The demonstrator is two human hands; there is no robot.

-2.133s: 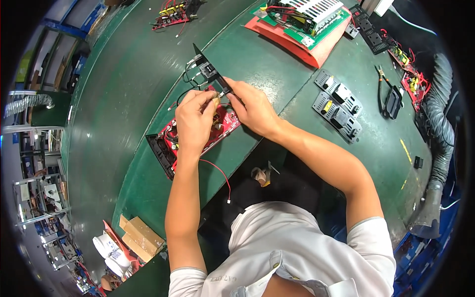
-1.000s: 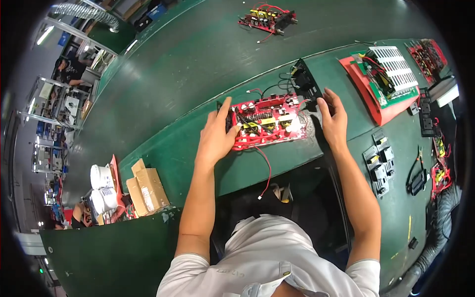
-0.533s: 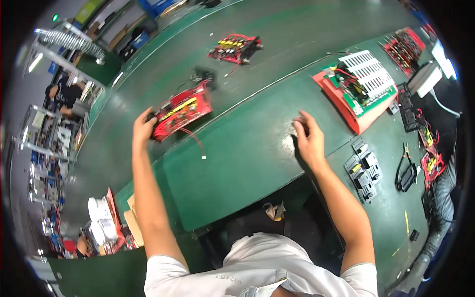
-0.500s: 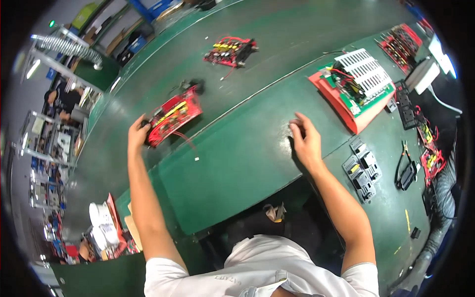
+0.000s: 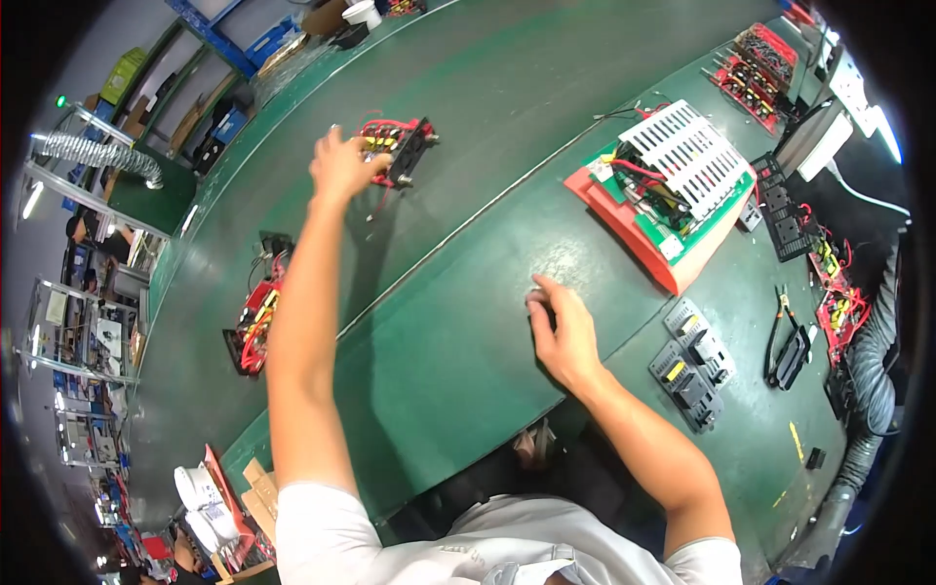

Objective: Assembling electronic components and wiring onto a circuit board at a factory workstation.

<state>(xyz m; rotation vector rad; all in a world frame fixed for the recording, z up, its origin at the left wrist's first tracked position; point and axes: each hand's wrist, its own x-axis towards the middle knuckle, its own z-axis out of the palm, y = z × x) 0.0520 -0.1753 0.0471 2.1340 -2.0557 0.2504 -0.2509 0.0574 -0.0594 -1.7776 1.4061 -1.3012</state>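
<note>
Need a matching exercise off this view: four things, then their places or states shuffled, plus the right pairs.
Things:
1. Left hand
2. Right hand
3. White slotted metal cover
4. Ribbed grey hose

Places or states:
A. Along the right side of the view
B. Above a green circuit board
C. At the left end of a red circuit assembly with a black end panel
D. Fingers loosely curled, nothing visible held

Pairs: 1-C, 2-D, 3-B, 4-A
</note>
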